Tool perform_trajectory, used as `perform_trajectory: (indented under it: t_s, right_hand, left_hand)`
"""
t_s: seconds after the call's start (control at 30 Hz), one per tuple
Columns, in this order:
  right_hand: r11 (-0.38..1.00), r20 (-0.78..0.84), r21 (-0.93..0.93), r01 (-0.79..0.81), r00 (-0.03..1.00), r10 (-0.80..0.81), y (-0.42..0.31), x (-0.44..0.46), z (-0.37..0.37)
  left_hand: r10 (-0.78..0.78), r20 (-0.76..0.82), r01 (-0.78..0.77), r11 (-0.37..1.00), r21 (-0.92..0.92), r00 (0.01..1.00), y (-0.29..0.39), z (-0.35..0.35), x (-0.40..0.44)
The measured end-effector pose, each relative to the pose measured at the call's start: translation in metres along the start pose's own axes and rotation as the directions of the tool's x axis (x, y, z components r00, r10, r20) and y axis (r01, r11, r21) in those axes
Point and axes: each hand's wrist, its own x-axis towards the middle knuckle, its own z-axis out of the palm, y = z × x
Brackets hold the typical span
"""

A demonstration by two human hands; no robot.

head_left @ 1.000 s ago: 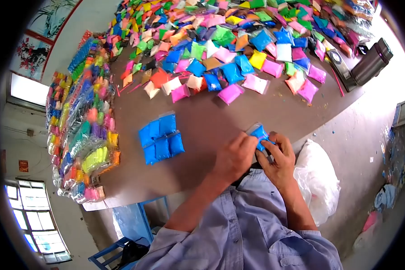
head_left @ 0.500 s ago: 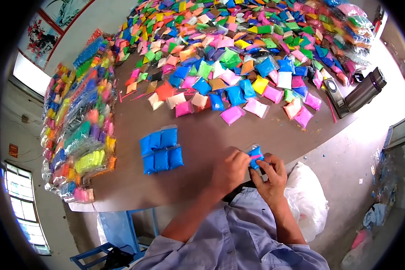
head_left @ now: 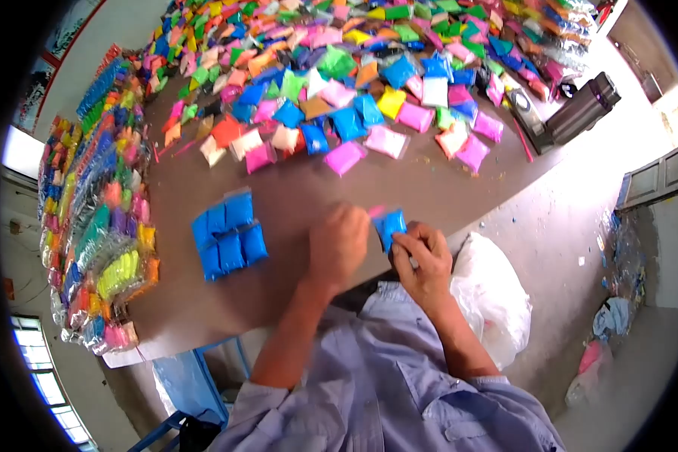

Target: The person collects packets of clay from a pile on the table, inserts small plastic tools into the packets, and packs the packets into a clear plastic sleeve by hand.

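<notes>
My right hand [head_left: 423, 260] pinches a small blue packet [head_left: 390, 227] by its lower right side, above the table's front edge. To its left, my left hand [head_left: 340, 245] is closed and a little blurred. A thin pink stick [head_left: 377, 212] pokes out of that hand toward the packet's top; its other end is hidden by the fingers. Further left on the table lies a block of several blue packets [head_left: 230, 237] in two rows, side by side.
Loose coloured packets [head_left: 346, 124] cover the table's far side. Filled clear bags [head_left: 105, 248] are stacked along the left edge. A dark flask [head_left: 584, 109] and a flat scale-like device [head_left: 527, 117] are at right. A white plastic sack [head_left: 493, 294] stands beside me.
The view has shifted, so the table's contents sit further left and higher. My left hand and the pink stick have drawn leftward off the middle of the blue packet; my right hand keeps its pinch.
</notes>
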Motion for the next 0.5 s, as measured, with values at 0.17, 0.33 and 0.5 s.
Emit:
perform_trajectory:
  t_s: [0.17,0.33,0.5]
  right_hand:
    - [1.000,-0.004,0.024,-0.013,1.000,0.013,0.004,-0.002,0.003]
    - [1.000,-0.017,0.008,-0.012,1.000,0.013,0.003,-0.001,0.003]
    - [1.000,-0.016,0.004,0.008,1.000,-0.008,0.005,0.003,0.002]
  left_hand:
    - [-0.081,-0.041,0.075,0.987,-0.142,0.996,0.012,-0.014,0.005]
    - [0.005,-0.012,-0.006,0.992,-0.129,1.000,0.024,-0.002,-0.006]
    - [-0.078,-0.033,0.075,0.993,-0.090,0.996,0.002,-0.001,0.012]
